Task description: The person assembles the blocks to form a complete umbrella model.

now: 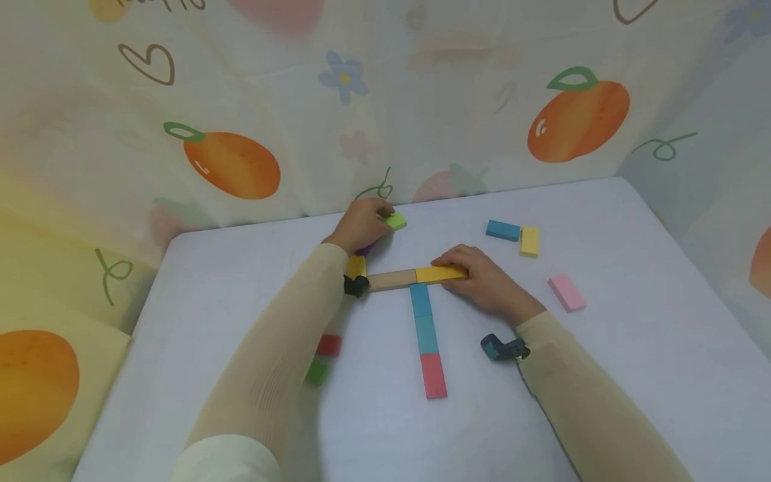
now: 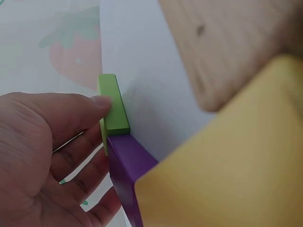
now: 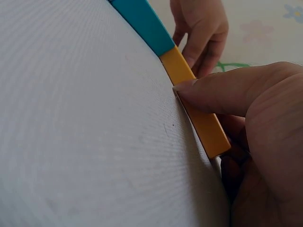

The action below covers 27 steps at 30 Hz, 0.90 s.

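Observation:
My left hand [image 1: 361, 226] pinches a light green block [image 1: 396, 221] at the table's far side. In the left wrist view, that green block [image 2: 117, 111] meets the end of a purple block [image 2: 129, 158]. A yellow block [image 1: 357, 266] follows the purple one, then a plain wooden block [image 1: 393, 280]. My right hand [image 1: 484, 284] holds a yellow-orange block [image 1: 438, 274] lying end to end with the wooden one; the right wrist view shows thumb and fingers on opposite sides of it. From there a blue block [image 1: 421, 300], a teal block [image 1: 426, 335] and a red block [image 1: 434, 376] run toward me.
Right of the row lie a blue block [image 1: 502, 230], a pale yellow block [image 1: 529, 242] and a pink block [image 1: 567, 292]. Beside my left forearm are a dark red block [image 1: 328, 345] and a green block [image 1: 316, 372], partly covered. A fruit-printed cloth [image 1: 409, 100] hangs behind the white table [image 1: 482, 428].

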Motion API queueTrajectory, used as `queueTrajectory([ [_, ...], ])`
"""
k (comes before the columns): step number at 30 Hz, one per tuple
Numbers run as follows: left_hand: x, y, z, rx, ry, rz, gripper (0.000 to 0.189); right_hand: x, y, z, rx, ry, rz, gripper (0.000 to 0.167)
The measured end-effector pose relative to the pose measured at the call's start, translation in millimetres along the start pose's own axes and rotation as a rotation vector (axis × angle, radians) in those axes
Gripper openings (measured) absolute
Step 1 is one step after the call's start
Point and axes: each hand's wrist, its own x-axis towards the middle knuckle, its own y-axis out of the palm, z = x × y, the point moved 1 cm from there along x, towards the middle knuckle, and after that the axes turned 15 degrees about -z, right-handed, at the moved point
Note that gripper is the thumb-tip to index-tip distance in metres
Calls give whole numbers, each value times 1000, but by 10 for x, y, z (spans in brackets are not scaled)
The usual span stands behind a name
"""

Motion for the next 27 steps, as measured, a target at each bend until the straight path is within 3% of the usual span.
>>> queueTrajectory([
  [18, -1, -44, 34, -27, -58, 9, 34, 14, 5, -37, 4, -4, -1, 39],
  [27, 18, -39, 46, -34, -45, 14, 32, 2, 10, -36, 20, 2, -6, 38],
])
